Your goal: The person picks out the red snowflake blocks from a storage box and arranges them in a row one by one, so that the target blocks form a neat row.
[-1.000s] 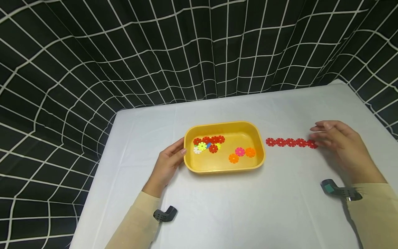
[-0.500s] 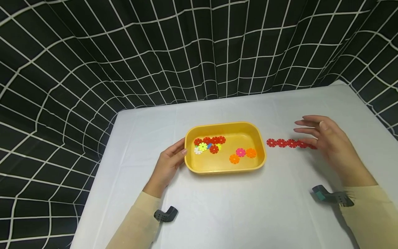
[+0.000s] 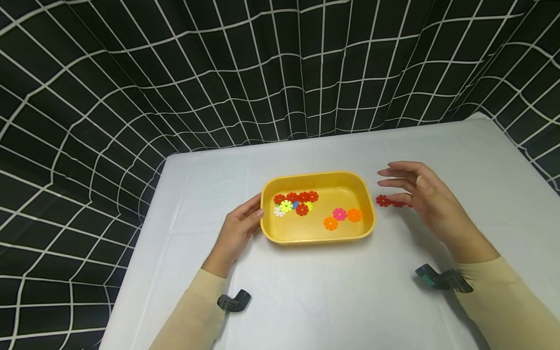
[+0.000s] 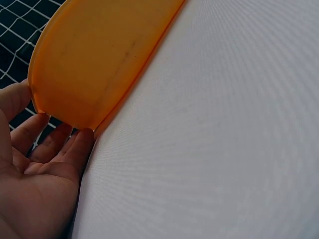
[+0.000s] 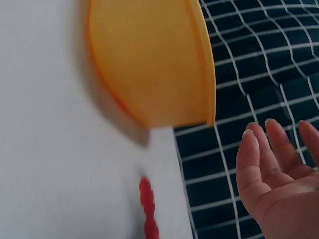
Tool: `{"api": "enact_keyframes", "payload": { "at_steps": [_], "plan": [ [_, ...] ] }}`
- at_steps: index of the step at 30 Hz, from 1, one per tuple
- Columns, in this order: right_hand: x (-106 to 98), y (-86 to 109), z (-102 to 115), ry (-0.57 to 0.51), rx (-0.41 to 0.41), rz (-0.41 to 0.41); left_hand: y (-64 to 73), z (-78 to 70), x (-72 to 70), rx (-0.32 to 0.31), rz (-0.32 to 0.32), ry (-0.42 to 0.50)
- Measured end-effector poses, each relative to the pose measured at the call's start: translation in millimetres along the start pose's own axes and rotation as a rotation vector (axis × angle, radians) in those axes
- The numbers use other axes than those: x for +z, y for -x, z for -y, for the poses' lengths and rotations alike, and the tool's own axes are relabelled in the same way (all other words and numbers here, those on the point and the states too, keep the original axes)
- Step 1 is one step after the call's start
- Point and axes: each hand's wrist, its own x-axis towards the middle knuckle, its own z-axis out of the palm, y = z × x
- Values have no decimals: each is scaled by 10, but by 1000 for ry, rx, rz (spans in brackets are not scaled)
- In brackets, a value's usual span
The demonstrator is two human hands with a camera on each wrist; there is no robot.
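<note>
So the left hand (image 3: 236, 228) is at the left end of the tray (image 3: 319, 241), thumb over the rim and fingers on the outer wall, so yeah, it's got hold of it. The tray sits flat on the white surface (image 3: 315, 291). Inside, on the left, there's a white disc (image 3: 278, 212), a yellow disc (image 3: 286, 206), a bit of blue (image 3: 295, 204) and a bunch of red discs (image 3: 302, 209). Over on the right side are two orange discs (image 3: 331, 223) and a pink disc (image 3: 339, 214). Just right of the tray, a red row (image 3: 383, 201) lies on the surface, partly covered by the right hand (image 3: 430, 197), which hovers above it, fingers spread and loosely bent, holding nothing.
</note>
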Motion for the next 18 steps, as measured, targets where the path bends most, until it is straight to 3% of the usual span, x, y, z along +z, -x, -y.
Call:
{"api": "enact_keyframes", "payload": {
  "at_steps": [8,18],
  "plan": [
    [303,-180,33,44,34,40,6,-8,6,-3,6,-4],
    [710,-464,-43,74,17,128,1,1,-1,-2,3,3]
  ]
}}
